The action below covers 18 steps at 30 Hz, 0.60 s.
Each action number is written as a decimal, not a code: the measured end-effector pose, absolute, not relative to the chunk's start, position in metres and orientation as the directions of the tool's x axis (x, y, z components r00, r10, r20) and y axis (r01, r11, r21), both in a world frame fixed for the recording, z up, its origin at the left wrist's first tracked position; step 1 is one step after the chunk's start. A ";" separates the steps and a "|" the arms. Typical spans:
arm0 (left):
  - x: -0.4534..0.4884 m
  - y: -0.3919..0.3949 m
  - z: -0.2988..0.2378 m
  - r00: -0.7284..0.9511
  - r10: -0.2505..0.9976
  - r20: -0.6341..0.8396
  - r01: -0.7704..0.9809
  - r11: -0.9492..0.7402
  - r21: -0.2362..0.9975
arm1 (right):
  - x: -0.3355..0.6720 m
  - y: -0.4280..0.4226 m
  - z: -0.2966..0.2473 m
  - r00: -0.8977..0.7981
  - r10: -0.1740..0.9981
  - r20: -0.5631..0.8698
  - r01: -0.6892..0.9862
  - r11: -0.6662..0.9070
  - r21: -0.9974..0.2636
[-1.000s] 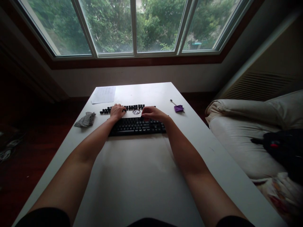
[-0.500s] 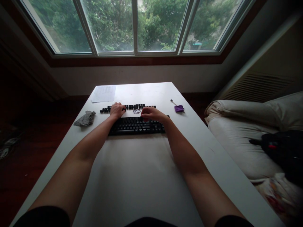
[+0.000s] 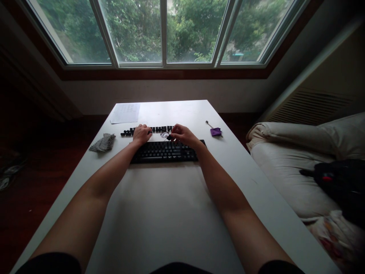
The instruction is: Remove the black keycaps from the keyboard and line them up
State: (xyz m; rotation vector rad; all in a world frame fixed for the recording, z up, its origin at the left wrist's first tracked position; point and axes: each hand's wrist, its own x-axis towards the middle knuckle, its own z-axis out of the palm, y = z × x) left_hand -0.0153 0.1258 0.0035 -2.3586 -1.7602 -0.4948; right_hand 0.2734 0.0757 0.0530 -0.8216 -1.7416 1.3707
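Note:
A black keyboard (image 3: 165, 153) lies across the white table, just on the near side of both hands. Above its far edge my right hand (image 3: 184, 135) is closed in a pinch on a small black keycap (image 3: 169, 137). My left hand (image 3: 142, 134) rests beyond the keyboard's left part, fingers curled, with a small dark piece at the fingertips that looks like a keycap. Between the hands lies a small round wire-like item (image 3: 164, 134), partly hidden by the right hand's keycap. Behind them runs a row of loose black keycaps (image 3: 161, 129), partly covered by both hands.
A grey folded cloth (image 3: 103, 143) lies on the left of the table (image 3: 162, 205). Printed paper (image 3: 125, 113) is at the far left corner. At right are a purple cloth (image 3: 216, 131) and a small brush (image 3: 209, 123). A pale sofa (image 3: 279, 167) stands beyond the right edge.
My right hand has risen slightly away from the keyboard, and the black keycap in its fingers now shows beside the round item. The left hand stays almost in place.

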 end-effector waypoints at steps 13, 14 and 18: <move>0.003 0.086 0.019 0.452 0.841 0.296 0.860 -0.499 0.105 | 0.267 0.079 0.047 -0.307 0.904 0.298 0.201 0.367 -0.908; 0.006 0.082 0.020 0.458 0.841 0.287 0.856 -0.504 0.111 | 0.266 0.077 0.048 -0.308 0.901 0.306 0.224 0.381 -0.897; 0.019 0.062 0.024 0.475 0.836 0.275 0.839 -0.525 0.144 | 0.263 0.072 0.049 -0.341 0.882 0.324 0.284 0.425 -0.860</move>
